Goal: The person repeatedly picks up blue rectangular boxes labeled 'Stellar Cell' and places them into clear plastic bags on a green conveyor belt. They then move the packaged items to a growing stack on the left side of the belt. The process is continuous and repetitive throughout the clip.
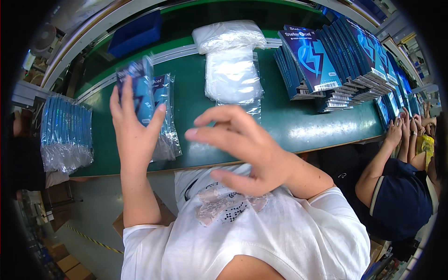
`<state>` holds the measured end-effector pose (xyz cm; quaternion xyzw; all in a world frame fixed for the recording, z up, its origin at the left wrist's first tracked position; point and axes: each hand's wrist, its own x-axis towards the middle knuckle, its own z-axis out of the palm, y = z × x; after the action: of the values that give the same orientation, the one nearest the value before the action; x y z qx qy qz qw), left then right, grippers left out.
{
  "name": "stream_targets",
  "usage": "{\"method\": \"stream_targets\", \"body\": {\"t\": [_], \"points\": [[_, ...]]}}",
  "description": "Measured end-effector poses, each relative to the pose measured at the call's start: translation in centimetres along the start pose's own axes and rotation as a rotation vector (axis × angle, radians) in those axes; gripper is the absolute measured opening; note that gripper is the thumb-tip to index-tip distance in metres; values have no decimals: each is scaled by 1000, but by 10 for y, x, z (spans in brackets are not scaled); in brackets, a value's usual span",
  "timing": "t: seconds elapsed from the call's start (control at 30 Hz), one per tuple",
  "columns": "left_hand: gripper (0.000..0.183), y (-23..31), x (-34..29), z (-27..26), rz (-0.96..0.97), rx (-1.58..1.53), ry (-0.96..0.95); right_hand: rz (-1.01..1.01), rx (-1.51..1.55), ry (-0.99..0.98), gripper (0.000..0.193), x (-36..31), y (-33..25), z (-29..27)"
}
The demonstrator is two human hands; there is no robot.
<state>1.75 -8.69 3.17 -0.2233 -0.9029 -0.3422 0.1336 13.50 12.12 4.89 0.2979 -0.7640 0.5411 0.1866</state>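
My left hand (pixel 133 123) grips a flat blue battery box (pixel 142 95) between thumb and fingers, raised a little above the left part of the green table; the box is smeared by motion. Under and beside it lie similar blue boxes in clear plastic bags (pixel 163 95), partly hidden by the hand and the held box. My right hand (pixel 247 149) hovers over the table's near edge, fingers apart and holding nothing. Beyond it lies a stack of clear plastic bags (pixel 233 77), with a bundled pile of clear plastic (pixel 228 36) at its far end.
At the left stands a row of bagged blue boxes (pixel 67 123). Stacked blue boxes (pixel 310 60) fill the table's far right. A blue bin (pixel 135 32) sits at the far left. To my right, another person's hands (pixel 396 130) work near more boxes.
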Motion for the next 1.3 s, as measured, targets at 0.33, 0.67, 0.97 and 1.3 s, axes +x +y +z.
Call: {"method": "stream_targets", "body": {"t": [0.33, 0.67, 0.97, 1.3], "points": [[73, -7, 11, 8, -199, 306, -167, -22, -482, 527, 34, 17, 7, -68], [32, 49, -7, 51, 597, 60, -361, 571, -1426, 246, 59, 9, 43, -110], [14, 45, -3, 80, 282, -260, -441, 148, -820, 448, 59, 6, 0, -100], [11, 49, -5, 92, 127, -476, -366, 919, 1069, 389, 61, -60, 11, -40]]}}
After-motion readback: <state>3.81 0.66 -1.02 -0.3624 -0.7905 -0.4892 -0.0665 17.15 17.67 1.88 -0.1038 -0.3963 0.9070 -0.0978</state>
